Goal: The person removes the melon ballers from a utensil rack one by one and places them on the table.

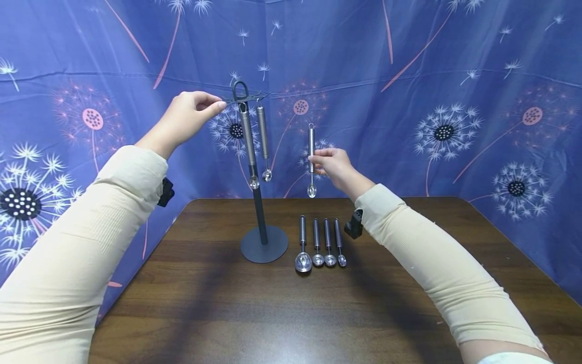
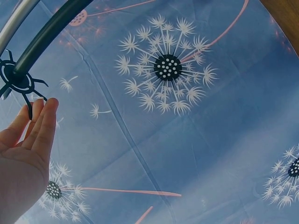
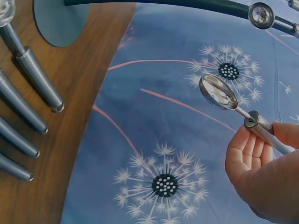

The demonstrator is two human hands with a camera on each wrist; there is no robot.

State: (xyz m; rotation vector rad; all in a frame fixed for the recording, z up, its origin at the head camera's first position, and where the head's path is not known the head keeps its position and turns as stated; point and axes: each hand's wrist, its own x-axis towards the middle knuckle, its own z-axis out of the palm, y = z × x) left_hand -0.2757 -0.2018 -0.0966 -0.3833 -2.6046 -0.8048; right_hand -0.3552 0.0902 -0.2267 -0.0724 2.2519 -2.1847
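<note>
At the top of a dark rotating utensil stand (image 1: 260, 212), my left hand (image 1: 188, 119) pinches the tip of one hook arm (image 2: 31, 109) between thumb and fingers. Two metal scoops hang from other hooks, one scoop (image 1: 248, 136) in front of the post and another scoop (image 1: 262, 132) to its right. My right hand (image 1: 334, 164) holds a metal scoop (image 1: 311, 189) by its cylindrical handle, upright in the air with the bowl down and the hanging loop up. The right wrist view shows that scoop's shiny bowl (image 3: 218, 92) in front of my fingers.
Several scoops lie in a row on the wooden table (image 1: 273, 318), the largest scoop (image 1: 303, 262) at the left end. The stand's round base (image 1: 264, 244) is beside them. Behind the table hangs a blue cloth (image 1: 364, 76) with dandelion prints.
</note>
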